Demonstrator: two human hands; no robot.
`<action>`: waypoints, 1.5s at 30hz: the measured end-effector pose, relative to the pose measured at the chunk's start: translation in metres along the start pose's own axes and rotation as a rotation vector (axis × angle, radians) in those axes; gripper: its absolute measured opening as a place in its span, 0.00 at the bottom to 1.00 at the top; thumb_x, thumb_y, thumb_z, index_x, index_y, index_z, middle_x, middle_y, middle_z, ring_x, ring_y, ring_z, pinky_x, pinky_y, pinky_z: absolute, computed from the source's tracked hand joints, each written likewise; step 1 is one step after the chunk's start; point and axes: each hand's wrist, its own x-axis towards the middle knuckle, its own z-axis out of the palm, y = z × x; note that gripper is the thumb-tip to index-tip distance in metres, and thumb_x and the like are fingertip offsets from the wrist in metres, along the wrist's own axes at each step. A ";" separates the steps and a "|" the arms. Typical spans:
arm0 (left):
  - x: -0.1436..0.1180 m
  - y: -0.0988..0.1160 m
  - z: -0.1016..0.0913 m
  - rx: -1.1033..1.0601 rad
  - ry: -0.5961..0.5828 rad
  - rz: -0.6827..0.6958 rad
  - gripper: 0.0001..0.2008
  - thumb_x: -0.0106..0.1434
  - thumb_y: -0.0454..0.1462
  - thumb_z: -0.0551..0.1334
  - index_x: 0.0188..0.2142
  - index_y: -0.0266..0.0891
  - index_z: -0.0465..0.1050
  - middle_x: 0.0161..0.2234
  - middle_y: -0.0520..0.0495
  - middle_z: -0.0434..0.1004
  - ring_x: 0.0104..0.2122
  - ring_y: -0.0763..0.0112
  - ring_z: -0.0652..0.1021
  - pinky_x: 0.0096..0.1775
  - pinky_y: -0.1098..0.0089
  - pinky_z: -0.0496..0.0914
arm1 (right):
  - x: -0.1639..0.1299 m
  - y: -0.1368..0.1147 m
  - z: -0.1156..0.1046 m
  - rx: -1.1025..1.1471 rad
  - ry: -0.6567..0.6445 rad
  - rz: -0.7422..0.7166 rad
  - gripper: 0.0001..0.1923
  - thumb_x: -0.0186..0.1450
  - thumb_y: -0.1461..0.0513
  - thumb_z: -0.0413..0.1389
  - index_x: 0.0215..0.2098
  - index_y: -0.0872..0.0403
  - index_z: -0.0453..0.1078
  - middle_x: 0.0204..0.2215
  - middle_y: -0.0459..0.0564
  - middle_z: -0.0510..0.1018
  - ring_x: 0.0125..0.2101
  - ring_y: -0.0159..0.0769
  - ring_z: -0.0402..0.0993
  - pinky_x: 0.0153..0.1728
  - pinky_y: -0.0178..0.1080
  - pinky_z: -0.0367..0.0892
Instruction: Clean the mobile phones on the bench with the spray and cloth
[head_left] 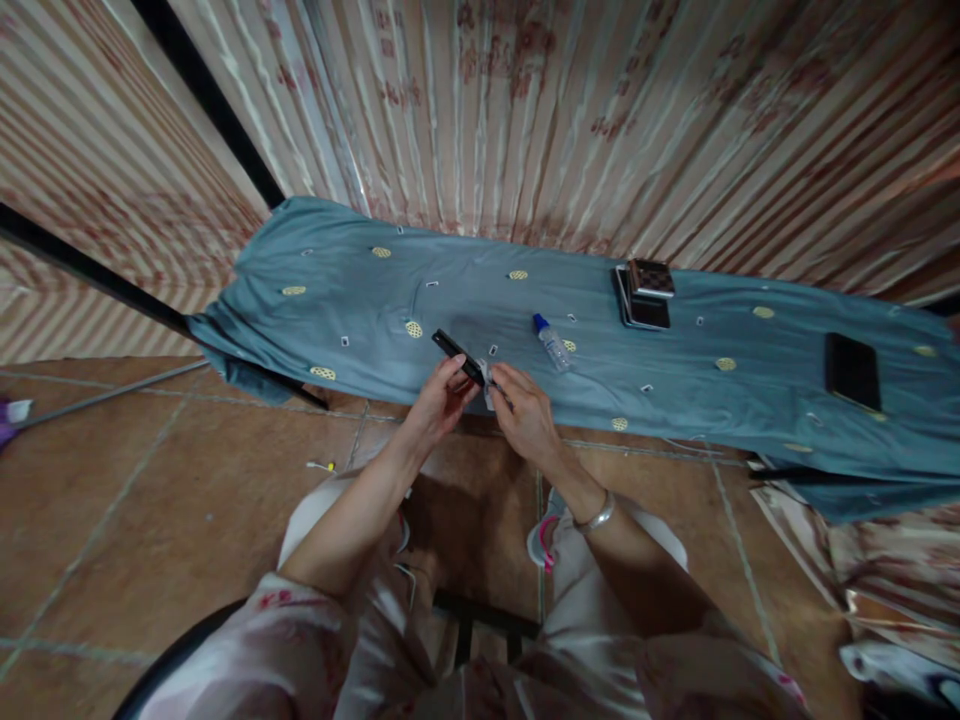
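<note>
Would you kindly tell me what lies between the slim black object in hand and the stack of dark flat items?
The head view shows a clear, blue-capped plastic bottle between the black object and the stack.

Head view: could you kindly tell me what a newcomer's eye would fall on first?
Likely the blue cloth, spread across the middle. Around its near edge, the left hand holds a slim black object, with the right hand at its nearer end. A blue-capped bottle lies on the cloth, right of the hands.
</note>
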 end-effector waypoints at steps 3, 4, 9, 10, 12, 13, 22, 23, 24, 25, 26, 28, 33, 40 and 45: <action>-0.003 0.002 -0.001 0.045 -0.020 -0.026 0.15 0.50 0.40 0.71 0.36 0.41 0.70 0.30 0.55 0.78 0.32 0.76 0.77 0.38 0.73 0.69 | 0.001 0.000 0.000 0.041 0.000 0.007 0.18 0.68 0.63 0.48 0.52 0.51 0.74 0.51 0.54 0.78 0.53 0.44 0.73 0.59 0.49 0.65; -0.004 0.003 0.000 0.056 -0.025 -0.029 0.16 0.49 0.39 0.71 0.37 0.41 0.70 0.30 0.55 0.78 0.31 0.76 0.77 0.37 0.73 0.69 | 0.002 0.001 -0.001 0.048 0.010 0.008 0.18 0.67 0.63 0.48 0.51 0.51 0.74 0.50 0.54 0.78 0.52 0.43 0.74 0.58 0.48 0.67; -0.011 0.003 0.006 0.093 -0.048 0.013 0.25 0.46 0.34 0.72 0.44 0.42 0.71 0.34 0.55 0.79 0.32 0.74 0.77 0.39 0.70 0.70 | 0.005 0.005 -0.004 0.089 0.066 0.026 0.17 0.66 0.64 0.50 0.49 0.49 0.75 0.48 0.50 0.80 0.50 0.40 0.76 0.55 0.45 0.70; -0.012 0.001 0.006 0.106 -0.051 0.020 0.27 0.46 0.34 0.73 0.46 0.42 0.71 0.34 0.55 0.79 0.32 0.74 0.77 0.39 0.70 0.70 | 0.005 0.006 -0.004 0.095 0.069 0.028 0.17 0.66 0.64 0.50 0.49 0.49 0.75 0.48 0.50 0.80 0.50 0.40 0.76 0.55 0.44 0.70; -0.013 -0.002 0.007 0.141 -0.049 0.032 0.31 0.45 0.33 0.73 0.51 0.43 0.71 0.31 0.56 0.77 0.31 0.75 0.75 0.38 0.71 0.69 | 0.004 0.006 -0.003 0.108 0.068 0.026 0.18 0.66 0.64 0.49 0.49 0.49 0.76 0.49 0.50 0.80 0.51 0.39 0.76 0.55 0.44 0.70; -0.014 -0.004 0.007 0.160 -0.048 0.035 0.33 0.45 0.33 0.73 0.53 0.43 0.70 0.30 0.56 0.77 0.30 0.76 0.75 0.38 0.71 0.69 | 0.004 0.007 -0.002 0.117 0.069 0.026 0.18 0.66 0.65 0.49 0.49 0.49 0.76 0.49 0.50 0.80 0.51 0.39 0.76 0.55 0.44 0.70; -0.022 -0.014 0.008 0.266 -0.225 -0.078 0.32 0.48 0.35 0.73 0.54 0.45 0.73 0.37 0.50 0.77 0.38 0.69 0.75 0.43 0.66 0.70 | 0.008 0.020 -0.009 0.197 0.167 0.081 0.16 0.66 0.63 0.51 0.48 0.50 0.76 0.49 0.51 0.80 0.51 0.40 0.76 0.55 0.44 0.70; -0.023 -0.015 0.008 0.269 -0.237 -0.090 0.32 0.48 0.36 0.73 0.54 0.45 0.74 0.38 0.49 0.78 0.38 0.69 0.76 0.43 0.66 0.70 | 0.009 0.021 -0.011 0.201 0.170 0.085 0.16 0.66 0.63 0.51 0.48 0.50 0.76 0.49 0.51 0.80 0.51 0.40 0.76 0.55 0.45 0.70; -0.023 -0.016 0.009 0.273 -0.245 -0.097 0.31 0.48 0.36 0.73 0.54 0.45 0.74 0.39 0.48 0.78 0.38 0.69 0.76 0.43 0.66 0.70 | 0.009 0.022 -0.012 0.208 0.171 0.087 0.17 0.66 0.63 0.51 0.49 0.50 0.76 0.49 0.51 0.80 0.51 0.40 0.76 0.56 0.45 0.69; -0.023 -0.016 0.009 0.276 -0.249 -0.102 0.31 0.48 0.36 0.73 0.54 0.44 0.74 0.39 0.48 0.78 0.39 0.69 0.76 0.43 0.66 0.70 | 0.009 0.022 -0.012 0.216 0.169 0.085 0.17 0.66 0.63 0.51 0.49 0.50 0.76 0.50 0.51 0.80 0.52 0.40 0.75 0.56 0.45 0.69; -0.022 -0.017 0.009 0.279 -0.248 -0.101 0.31 0.48 0.36 0.73 0.53 0.44 0.74 0.40 0.48 0.78 0.39 0.69 0.76 0.43 0.66 0.70 | 0.009 0.022 -0.013 0.223 0.166 0.082 0.17 0.66 0.63 0.51 0.49 0.50 0.76 0.51 0.51 0.79 0.52 0.40 0.75 0.56 0.45 0.69; -0.020 -0.017 0.008 0.280 -0.230 -0.089 0.32 0.47 0.37 0.73 0.54 0.45 0.74 0.40 0.49 0.77 0.38 0.70 0.75 0.42 0.67 0.70 | 0.008 0.020 -0.013 0.229 0.162 0.070 0.17 0.66 0.63 0.51 0.50 0.50 0.76 0.51 0.51 0.79 0.53 0.40 0.75 0.56 0.45 0.69; -0.012 -0.019 0.004 0.308 -0.153 -0.049 0.35 0.45 0.38 0.74 0.55 0.46 0.73 0.35 0.52 0.76 0.35 0.72 0.74 0.40 0.68 0.69 | 0.005 0.012 -0.014 0.156 0.133 -0.006 0.17 0.68 0.62 0.50 0.51 0.48 0.75 0.52 0.51 0.79 0.53 0.39 0.74 0.57 0.45 0.69; -0.015 -0.025 0.005 0.408 -0.129 -0.034 0.38 0.43 0.36 0.74 0.56 0.41 0.72 0.29 0.54 0.72 0.30 0.74 0.72 0.37 0.71 0.67 | 0.007 0.016 -0.022 -0.017 0.108 -0.048 0.20 0.70 0.63 0.45 0.56 0.49 0.72 0.55 0.52 0.75 0.56 0.40 0.72 0.59 0.48 0.66; -0.016 -0.025 0.006 0.448 -0.154 -0.012 0.39 0.42 0.34 0.74 0.56 0.38 0.72 0.29 0.53 0.73 0.31 0.73 0.72 0.38 0.70 0.66 | 0.009 0.017 -0.026 -0.046 0.117 -0.068 0.21 0.70 0.64 0.44 0.56 0.50 0.71 0.54 0.52 0.77 0.54 0.39 0.72 0.58 0.47 0.67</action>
